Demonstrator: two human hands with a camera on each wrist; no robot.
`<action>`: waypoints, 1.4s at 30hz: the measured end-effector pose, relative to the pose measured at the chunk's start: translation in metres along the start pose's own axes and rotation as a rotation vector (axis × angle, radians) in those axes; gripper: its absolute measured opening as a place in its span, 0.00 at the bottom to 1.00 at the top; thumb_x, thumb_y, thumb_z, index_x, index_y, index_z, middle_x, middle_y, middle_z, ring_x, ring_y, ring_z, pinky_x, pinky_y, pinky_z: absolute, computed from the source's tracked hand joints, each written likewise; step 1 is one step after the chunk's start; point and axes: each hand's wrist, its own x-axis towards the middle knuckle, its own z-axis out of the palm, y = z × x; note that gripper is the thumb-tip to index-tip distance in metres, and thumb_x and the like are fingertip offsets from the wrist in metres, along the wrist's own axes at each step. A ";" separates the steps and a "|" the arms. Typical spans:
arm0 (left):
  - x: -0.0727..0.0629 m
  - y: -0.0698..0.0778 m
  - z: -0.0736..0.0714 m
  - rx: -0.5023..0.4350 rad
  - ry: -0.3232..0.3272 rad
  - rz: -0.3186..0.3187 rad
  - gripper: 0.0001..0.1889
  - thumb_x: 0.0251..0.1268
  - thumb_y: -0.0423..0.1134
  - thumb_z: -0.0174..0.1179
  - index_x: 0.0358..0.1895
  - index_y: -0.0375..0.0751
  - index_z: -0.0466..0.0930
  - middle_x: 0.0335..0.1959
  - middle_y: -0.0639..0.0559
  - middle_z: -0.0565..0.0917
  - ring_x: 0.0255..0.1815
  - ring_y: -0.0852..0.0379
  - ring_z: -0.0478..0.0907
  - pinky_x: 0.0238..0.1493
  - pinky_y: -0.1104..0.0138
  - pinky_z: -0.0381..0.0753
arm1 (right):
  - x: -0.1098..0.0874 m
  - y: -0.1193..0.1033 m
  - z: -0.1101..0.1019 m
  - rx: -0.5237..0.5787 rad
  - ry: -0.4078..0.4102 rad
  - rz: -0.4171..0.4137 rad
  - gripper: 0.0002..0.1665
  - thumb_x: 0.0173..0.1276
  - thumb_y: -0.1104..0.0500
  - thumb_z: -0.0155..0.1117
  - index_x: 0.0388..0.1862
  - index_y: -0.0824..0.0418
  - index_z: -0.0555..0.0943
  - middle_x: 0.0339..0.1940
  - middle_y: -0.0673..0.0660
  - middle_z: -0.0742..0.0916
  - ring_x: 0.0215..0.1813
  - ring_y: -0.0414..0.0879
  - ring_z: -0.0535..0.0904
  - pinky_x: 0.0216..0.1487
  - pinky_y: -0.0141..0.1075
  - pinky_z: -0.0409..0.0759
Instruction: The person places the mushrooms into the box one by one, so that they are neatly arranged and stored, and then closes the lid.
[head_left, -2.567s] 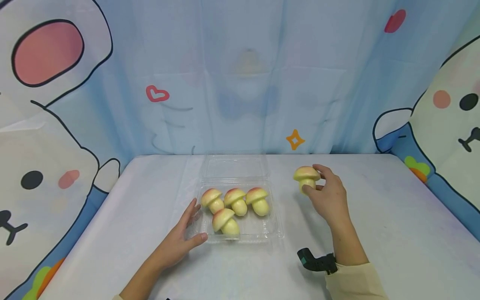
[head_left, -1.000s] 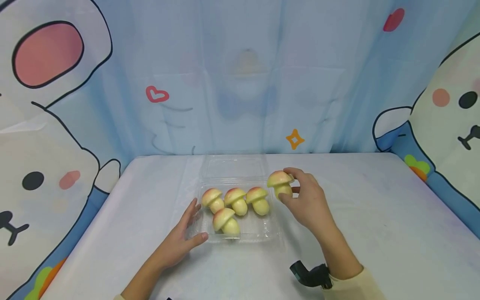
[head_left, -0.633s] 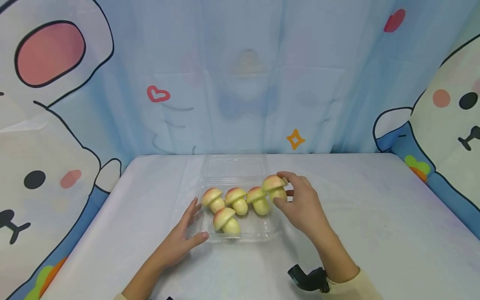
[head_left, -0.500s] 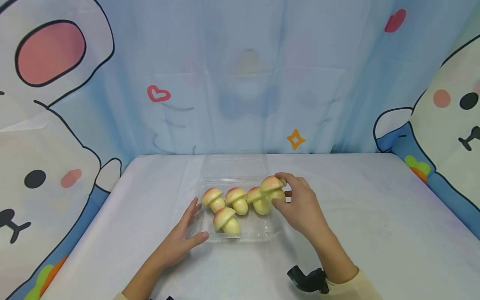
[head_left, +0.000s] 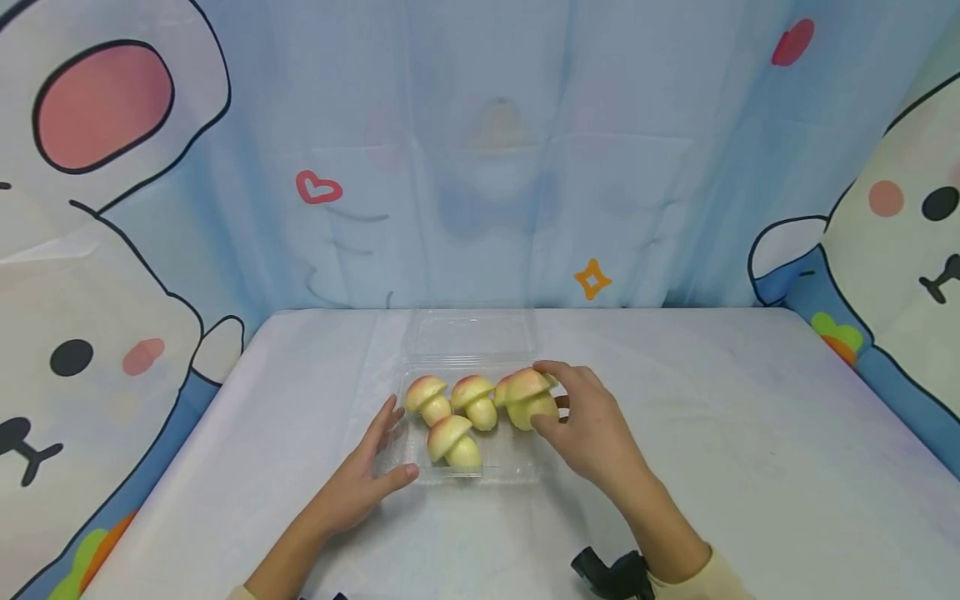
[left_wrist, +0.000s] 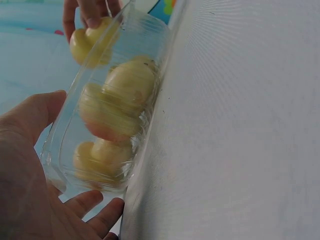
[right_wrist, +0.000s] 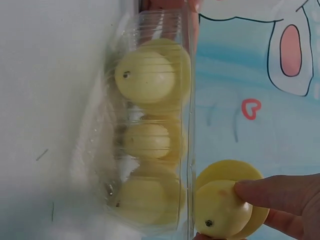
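Note:
My right hand (head_left: 596, 437) pinches a toy mushroom (head_left: 528, 393), pale yellow-green with a reddish cap, between thumb and fingers over the right side of a clear plastic clamshell box (head_left: 512, 461). In the right wrist view the thumb presses the stem of this mushroom (right_wrist: 222, 212), just above the rim. Inside the box lie a back-left mushroom (head_left: 428, 401), a middle one (head_left: 476, 403) and a front one (head_left: 454, 442). Another mushroom (head_left: 501, 392) is mostly hidden behind the held one. My left hand (head_left: 358, 490) rests at the box's left side, thumb and fingers spread around its corner.
The box's clear lid (head_left: 472, 333) lies folded back toward the far table edge. A white cloth covers the table (head_left: 720, 417). Behind it hangs a blue curtain (head_left: 480, 233) with cartoon prints. A black wrist camera mount (head_left: 615, 575) sits on the right forearm.
My right hand has carried the mushroom leftward and down, from beside the box to over its right side, where it now covers most of another mushroom. The left hand stays in place.

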 end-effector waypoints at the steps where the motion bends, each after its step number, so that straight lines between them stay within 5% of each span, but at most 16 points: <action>1: 0.000 0.000 0.000 -0.001 -0.002 0.000 0.51 0.72 0.45 0.65 0.86 0.51 0.37 0.85 0.40 0.53 0.84 0.33 0.53 0.77 0.31 0.49 | -0.001 -0.001 0.001 -0.004 -0.004 -0.002 0.34 0.66 0.64 0.68 0.72 0.57 0.75 0.62 0.65 0.80 0.57 0.60 0.85 0.43 0.44 0.88; 15: 0.001 0.000 -0.001 0.000 -0.003 -0.004 0.51 0.72 0.45 0.64 0.86 0.51 0.37 0.85 0.41 0.53 0.84 0.34 0.53 0.78 0.32 0.49 | -0.003 -0.005 0.009 -0.024 -0.085 -0.040 0.36 0.63 0.65 0.71 0.71 0.54 0.76 0.63 0.62 0.81 0.52 0.55 0.86 0.43 0.42 0.86; 28: 0.001 0.001 -0.001 0.006 0.001 -0.001 0.50 0.72 0.43 0.64 0.86 0.51 0.37 0.85 0.40 0.53 0.84 0.33 0.53 0.77 0.30 0.48 | 0.002 -0.009 0.016 -0.129 -0.212 -0.106 0.33 0.58 0.67 0.71 0.65 0.57 0.80 0.51 0.60 0.83 0.37 0.46 0.75 0.37 0.38 0.76; 42: 0.000 0.000 -0.001 0.008 -0.001 -0.007 0.50 0.72 0.43 0.64 0.86 0.52 0.37 0.85 0.41 0.53 0.84 0.34 0.54 0.77 0.31 0.49 | 0.005 -0.010 0.024 -0.170 -0.255 -0.128 0.33 0.55 0.67 0.73 0.62 0.58 0.81 0.58 0.63 0.83 0.43 0.48 0.76 0.43 0.43 0.77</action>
